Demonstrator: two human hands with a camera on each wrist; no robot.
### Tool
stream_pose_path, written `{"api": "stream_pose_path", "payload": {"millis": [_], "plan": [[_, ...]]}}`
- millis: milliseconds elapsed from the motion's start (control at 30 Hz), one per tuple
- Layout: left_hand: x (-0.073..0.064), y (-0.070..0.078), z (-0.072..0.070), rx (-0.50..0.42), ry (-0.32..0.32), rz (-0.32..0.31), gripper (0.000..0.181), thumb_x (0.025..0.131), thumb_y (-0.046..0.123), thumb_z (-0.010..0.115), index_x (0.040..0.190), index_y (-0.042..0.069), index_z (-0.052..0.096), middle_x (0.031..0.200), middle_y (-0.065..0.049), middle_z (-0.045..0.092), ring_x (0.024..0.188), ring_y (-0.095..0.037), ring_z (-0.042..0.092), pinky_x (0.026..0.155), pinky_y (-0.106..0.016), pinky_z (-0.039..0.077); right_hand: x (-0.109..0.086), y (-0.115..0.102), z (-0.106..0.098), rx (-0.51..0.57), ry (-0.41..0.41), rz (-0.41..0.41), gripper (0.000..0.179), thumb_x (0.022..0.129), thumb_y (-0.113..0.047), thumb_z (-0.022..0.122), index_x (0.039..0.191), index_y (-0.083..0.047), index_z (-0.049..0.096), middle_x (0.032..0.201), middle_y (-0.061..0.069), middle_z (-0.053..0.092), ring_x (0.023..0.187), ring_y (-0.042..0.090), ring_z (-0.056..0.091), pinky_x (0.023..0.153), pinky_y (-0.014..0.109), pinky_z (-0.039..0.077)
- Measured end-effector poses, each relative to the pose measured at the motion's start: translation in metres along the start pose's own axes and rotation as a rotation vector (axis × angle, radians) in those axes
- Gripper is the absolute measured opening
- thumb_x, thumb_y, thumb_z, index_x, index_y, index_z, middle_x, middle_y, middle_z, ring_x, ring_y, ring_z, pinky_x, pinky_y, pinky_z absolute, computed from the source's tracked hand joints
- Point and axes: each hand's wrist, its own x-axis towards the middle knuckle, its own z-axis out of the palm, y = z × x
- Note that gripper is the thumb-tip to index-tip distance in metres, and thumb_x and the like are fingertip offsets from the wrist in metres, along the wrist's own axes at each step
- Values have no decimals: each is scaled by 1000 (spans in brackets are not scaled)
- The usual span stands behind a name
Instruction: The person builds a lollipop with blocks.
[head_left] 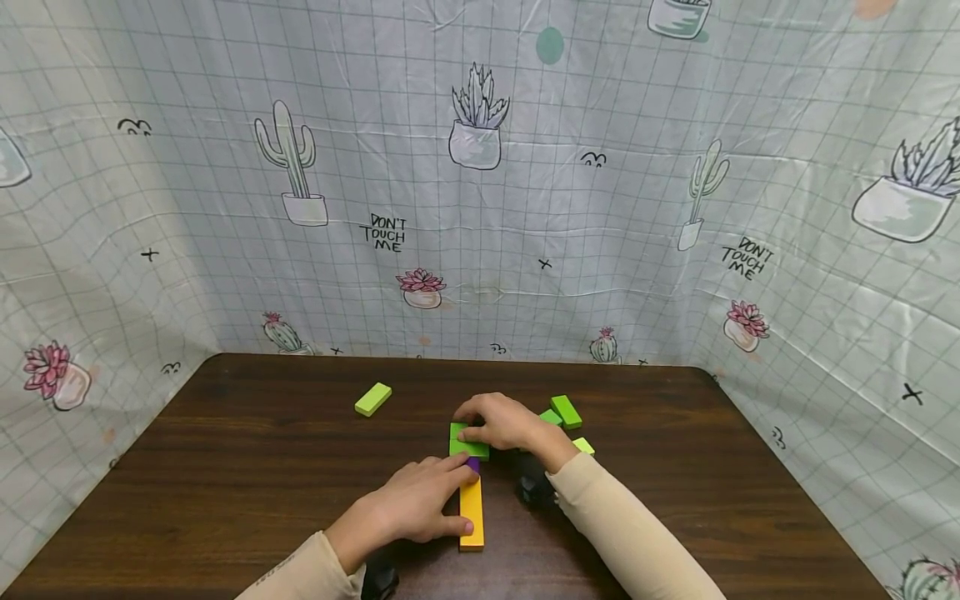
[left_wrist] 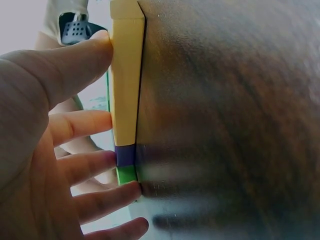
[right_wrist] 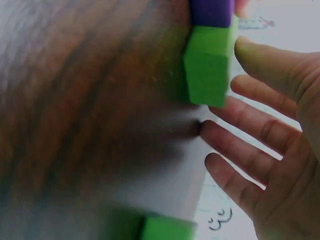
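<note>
A long yellow block (head_left: 471, 512) lies on the brown table in line with a small purple block (head_left: 473, 463) and green blocks (head_left: 470, 452) at the far end. My left hand (head_left: 416, 500) rests along this row from the left. Its thumb touches the yellow block (left_wrist: 126, 80), and its straight fingers reach past the purple block (left_wrist: 125, 155) to the green. Over the green end lies my right hand (head_left: 506, 422), thumb at the edge of the green block (right_wrist: 207, 70) and fingers extended around its far side. The hands partly hide the green blocks.
A light green block (head_left: 373, 399) lies at the back left of the table (head_left: 262, 467). Right of the right hand are a green block (head_left: 566, 412), another partly hidden green block (head_left: 552, 417) and a yellow-green block (head_left: 583, 446). A patterned curtain (head_left: 480, 208) hangs behind.
</note>
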Motion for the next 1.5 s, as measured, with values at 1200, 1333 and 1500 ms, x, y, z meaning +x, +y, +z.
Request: {"api": "stream_pose_path", "payload": {"millis": [1200,1333,1500], "plan": [[2,1,2,-7,5,-5,61,84,53,66,134,21,54,150,-8,38,128,-32,44,98,-53,39,-73,42,-14,-121,70,-33,29,87,-16,71,115,-11,69,108,0,63,96,15,58,84,34,50],[3,0,4,-14,0,-2,61,85,53,65,135,20,54,150,-8,38,128,-32,44,99,-53,39,-69,38,-12,-102,68,-27,30,88,-18,70,117,-10,68,109,1,62,98,18,59,84,36,49],[2,1,2,-15,-4,-7,61,84,54,66,135,21,54,150,-7,37,128,-32,44,99,-53,39,-67,36,-13,-85,44,-5,35,88,-18,70,122,-11,65,117,3,61,105,19,58,89,38,49]]}}
